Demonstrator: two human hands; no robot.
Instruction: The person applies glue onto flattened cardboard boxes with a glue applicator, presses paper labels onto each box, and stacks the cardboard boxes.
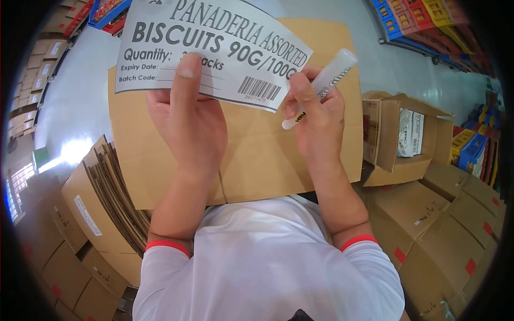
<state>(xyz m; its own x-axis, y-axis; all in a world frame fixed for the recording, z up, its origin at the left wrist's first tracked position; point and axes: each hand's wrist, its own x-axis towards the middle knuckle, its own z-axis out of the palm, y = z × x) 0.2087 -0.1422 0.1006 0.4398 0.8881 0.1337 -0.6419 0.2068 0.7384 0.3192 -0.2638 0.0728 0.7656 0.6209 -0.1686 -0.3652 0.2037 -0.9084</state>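
Observation:
A printed paper label [214,53] reading "Panaderia Assorted Biscuits 90G/100G" is raised in front of me, with a barcode at its lower right. My left hand [187,115] pinches its lower edge, thumb on the printed side and fingers behind. In my right hand [318,115] is a white glue stick [334,75], slanted up to the right, with lettering partly covered by my fingers. The right thumb and fingertips also meet the label's right corner. Beneath both hands lies a brown cardboard box [257,150], its top seam running toward me.
To the right, an open carton [385,139] holds a stack of printed labels [410,132]. Flattened cardboard sheets [115,182] stand at my left. Closed cartons [428,214] fill the lower right, and colourful crates [423,27] are stacked at the upper right.

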